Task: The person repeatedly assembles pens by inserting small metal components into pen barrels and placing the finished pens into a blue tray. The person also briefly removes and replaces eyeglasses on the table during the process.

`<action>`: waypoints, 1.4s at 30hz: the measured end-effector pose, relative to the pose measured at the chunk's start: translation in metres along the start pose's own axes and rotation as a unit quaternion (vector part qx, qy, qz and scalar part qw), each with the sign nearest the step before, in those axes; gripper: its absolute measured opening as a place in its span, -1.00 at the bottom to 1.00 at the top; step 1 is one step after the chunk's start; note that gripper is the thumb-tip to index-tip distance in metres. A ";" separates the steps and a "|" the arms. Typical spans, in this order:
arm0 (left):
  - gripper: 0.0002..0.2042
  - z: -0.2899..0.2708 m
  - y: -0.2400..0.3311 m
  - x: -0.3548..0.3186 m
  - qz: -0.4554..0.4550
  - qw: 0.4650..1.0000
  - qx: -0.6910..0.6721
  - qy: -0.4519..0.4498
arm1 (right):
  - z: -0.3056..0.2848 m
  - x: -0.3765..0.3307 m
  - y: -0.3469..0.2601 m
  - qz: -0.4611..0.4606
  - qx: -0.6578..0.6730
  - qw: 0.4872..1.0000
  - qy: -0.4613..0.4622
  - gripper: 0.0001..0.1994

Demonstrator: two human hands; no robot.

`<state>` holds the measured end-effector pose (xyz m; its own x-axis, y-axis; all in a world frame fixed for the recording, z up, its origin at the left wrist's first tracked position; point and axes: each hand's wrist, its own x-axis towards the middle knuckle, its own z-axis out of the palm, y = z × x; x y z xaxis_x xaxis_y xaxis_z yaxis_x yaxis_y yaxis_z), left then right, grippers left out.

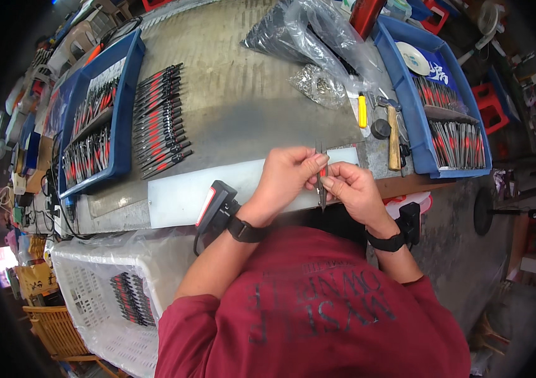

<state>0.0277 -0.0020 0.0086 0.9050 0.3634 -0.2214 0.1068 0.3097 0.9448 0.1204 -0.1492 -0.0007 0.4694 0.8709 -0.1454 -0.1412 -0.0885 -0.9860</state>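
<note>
My left hand (285, 179) and my right hand (356, 192) are together at the front edge of the table. Between them they pinch one slim, pointed tool with dark grey ends and a red middle (323, 171). It stands nearly in line with my view, its ends showing above and below my fingers. Its exact kind is too small to tell. A white board (205, 186) lies beneath my hands on the table. To the left, a row of similar black-and-red slim tools (157, 120) lies side by side.
Blue trays of slim red-and-grey pieces stand at left (126, 120) and right (410, 113). A hammer (394, 138), a yellow-handled tool (362, 112), a bag of small parts (320, 87) and a large plastic bag (315, 31) lie beyond. A white crate (101, 252) stands at lower left.
</note>
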 end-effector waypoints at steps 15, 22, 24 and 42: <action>-0.85 0.000 -0.002 0.004 0.003 1.000 -0.011 0.013 | 0.002 0.006 -0.010 0.021 -0.010 1.000 -0.006 -0.84; -0.84 0.000 -0.005 0.004 0.022 1.000 -0.005 0.017 | 0.007 0.007 -0.012 0.017 0.008 1.000 0.005 -0.87; -0.84 0.000 -0.007 0.005 0.030 0.999 -0.006 0.019 | 0.007 0.008 -0.012 0.016 0.007 1.000 0.004 -0.88; -0.80 -0.009 0.001 -0.001 0.078 0.975 0.208 -0.007 | -0.023 0.016 -0.027 -0.050 -0.155 0.986 0.021 -0.81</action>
<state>0.0232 0.0056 0.0075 0.9290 0.3640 -0.0675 0.1230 -0.1316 0.9836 0.1521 -0.1441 0.0215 0.5036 0.8629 -0.0423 0.1788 -0.1520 -0.9721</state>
